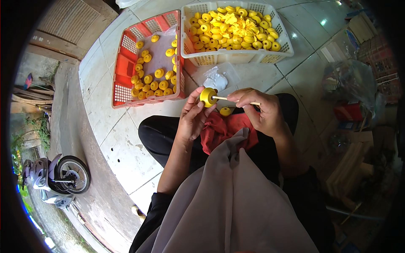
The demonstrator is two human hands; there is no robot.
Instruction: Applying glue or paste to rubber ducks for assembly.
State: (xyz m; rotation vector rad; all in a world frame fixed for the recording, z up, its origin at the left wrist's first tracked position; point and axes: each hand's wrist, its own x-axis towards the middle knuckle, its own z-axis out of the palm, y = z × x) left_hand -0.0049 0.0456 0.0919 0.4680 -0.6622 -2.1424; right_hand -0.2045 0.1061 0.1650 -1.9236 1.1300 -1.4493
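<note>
Scarf (228,198) of gray cloth nearest, hanging over the lap, with a red rag (213,138) bunched just past it. Then the left hand (193,116), thumb and fingers closed around one round yellow piece (206,97), held up above the rag, hole turned rightward. Opposite, the right hand (263,111), pinching a thin pale stick (243,101), tip at the hole, a bit of white showing there. Judging by that, work on this piece under way, not finished. At the rag's far edge, one loose piece (225,111), also yellow, clear of both hands; treated or waiting, impossible to tell. Farther off, white stuff (215,82) in clear plastic (233,77) on the tiles, apparently plenty left. Beyond, leftward, a red crate (120,75) with yellow pieces scattered inside. Beside it, rightward, a white crate (238,56) heaped with far more, yellow scraps (228,20) on top. Finished share in either crate, not readable; probably much left.
</note>
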